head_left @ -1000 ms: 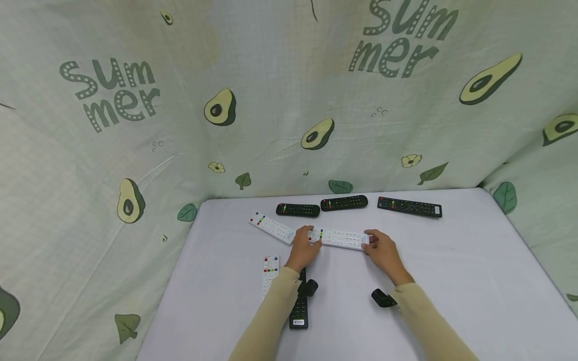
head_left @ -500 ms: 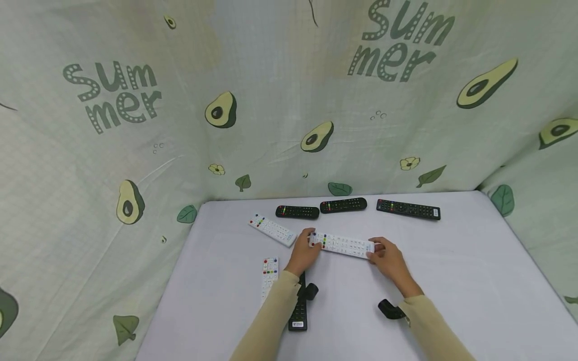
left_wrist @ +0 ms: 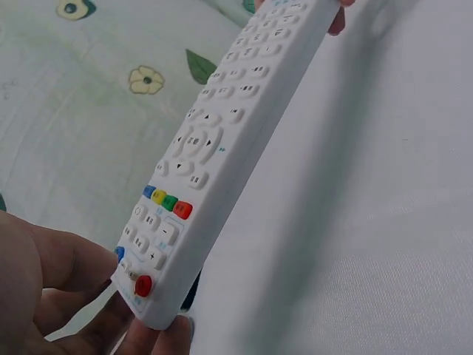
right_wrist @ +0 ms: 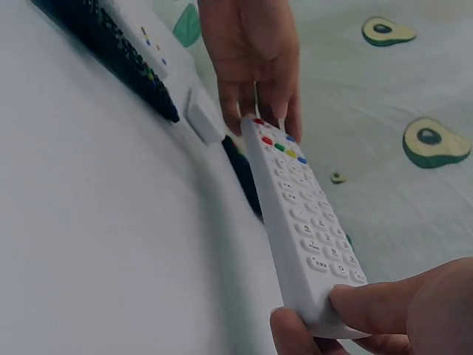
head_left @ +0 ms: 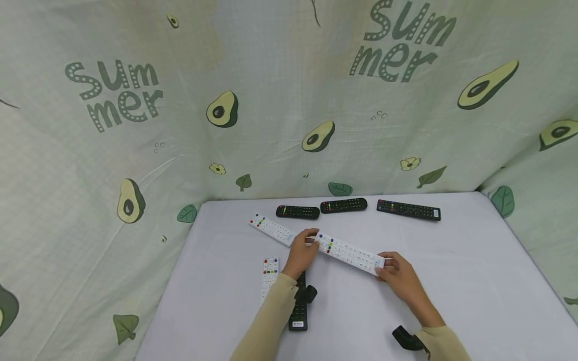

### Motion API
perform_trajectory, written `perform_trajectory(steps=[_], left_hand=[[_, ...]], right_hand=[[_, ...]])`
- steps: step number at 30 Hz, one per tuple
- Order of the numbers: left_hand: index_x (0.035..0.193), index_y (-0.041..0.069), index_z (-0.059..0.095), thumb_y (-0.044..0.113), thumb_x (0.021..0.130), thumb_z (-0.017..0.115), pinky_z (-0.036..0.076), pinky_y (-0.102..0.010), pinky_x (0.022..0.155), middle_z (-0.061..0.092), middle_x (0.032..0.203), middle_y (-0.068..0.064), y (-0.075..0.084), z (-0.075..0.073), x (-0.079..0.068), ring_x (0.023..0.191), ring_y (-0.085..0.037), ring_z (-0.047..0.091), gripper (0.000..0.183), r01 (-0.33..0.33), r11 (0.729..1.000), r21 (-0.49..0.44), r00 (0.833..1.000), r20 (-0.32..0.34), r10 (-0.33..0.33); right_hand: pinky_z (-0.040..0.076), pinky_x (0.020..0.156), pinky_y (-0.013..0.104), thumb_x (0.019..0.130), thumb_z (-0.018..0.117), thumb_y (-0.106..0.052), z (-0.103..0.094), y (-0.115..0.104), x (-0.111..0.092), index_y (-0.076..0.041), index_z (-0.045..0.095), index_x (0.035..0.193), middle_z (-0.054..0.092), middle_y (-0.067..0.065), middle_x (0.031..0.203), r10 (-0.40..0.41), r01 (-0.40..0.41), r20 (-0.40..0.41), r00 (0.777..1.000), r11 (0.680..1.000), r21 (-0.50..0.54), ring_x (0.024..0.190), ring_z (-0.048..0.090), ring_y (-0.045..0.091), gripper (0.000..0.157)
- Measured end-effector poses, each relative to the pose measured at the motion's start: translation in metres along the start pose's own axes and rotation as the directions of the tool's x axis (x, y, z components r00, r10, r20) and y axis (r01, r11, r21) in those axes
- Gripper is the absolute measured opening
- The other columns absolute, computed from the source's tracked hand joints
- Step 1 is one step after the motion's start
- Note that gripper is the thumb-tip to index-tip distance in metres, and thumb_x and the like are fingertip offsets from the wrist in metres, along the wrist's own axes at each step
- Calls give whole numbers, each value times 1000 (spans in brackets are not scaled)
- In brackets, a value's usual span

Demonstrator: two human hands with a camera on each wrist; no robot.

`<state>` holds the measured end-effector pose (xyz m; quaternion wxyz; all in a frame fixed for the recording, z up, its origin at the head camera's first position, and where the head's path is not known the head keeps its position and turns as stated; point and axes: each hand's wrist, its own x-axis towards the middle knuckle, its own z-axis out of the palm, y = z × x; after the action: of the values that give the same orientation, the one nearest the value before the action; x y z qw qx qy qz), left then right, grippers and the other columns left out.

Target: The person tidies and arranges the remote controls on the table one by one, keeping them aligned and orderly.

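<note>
A white remote control (head_left: 349, 254) with coloured buttons is held between both hands, tilted, its shadow falling on the cloth below. My left hand (head_left: 303, 254) pinches the end with the red and blue buttons. At the opposite end, my right hand (head_left: 402, 276) grips with the thumb on top and fingers at the edge and below, as the right wrist view shows. Behind the left hand lies another white remote (head_left: 271, 229). Under the left forearm are a third white remote (head_left: 270, 271) and a black remote (head_left: 298, 315), both partly hidden by the sleeve.
Along the back of the white-covered table (head_left: 469, 281) lie three black remotes: one on the left (head_left: 298, 211), one in the middle (head_left: 344, 205) and a longer one on the right (head_left: 408, 209). A patterned curtain (head_left: 271, 100) hangs behind the table.
The right hand has moved right and toward the front, and the held white remote has swung with it, its right end now nearer the front. The left hand has barely shifted.
</note>
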<state>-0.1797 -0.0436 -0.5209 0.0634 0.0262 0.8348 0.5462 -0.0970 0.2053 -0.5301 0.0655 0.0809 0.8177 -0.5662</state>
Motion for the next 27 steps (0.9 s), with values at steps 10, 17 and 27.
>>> perform_trajectory(steps=[10,17,27], left_hand=[[115,18,62,8,92,54,52,-30,77,58,106,4,-1,-5,-2,92,-13,56,27,-17,996,-91,998,65,23],[111,17,65,4,91,54,52,-38,79,59,106,0,2,-9,-1,90,-15,56,26,-37,994,-100,990,135,50],[110,12,65,2,91,54,51,-43,79,62,102,0,7,-15,1,87,-13,57,24,-76,997,-25,969,234,80]], right_hand=[[55,72,30,86,62,-3,3,-4,-28,1,42,126,54,19,109,94,-105,79,992,984,141,91,62,23,45],[54,70,31,82,67,-4,13,-1,-44,2,44,126,55,15,105,84,-114,172,981,978,174,91,62,23,51],[54,72,31,81,69,-9,24,2,-57,7,40,127,56,15,104,0,-71,319,948,974,214,91,62,25,56]])
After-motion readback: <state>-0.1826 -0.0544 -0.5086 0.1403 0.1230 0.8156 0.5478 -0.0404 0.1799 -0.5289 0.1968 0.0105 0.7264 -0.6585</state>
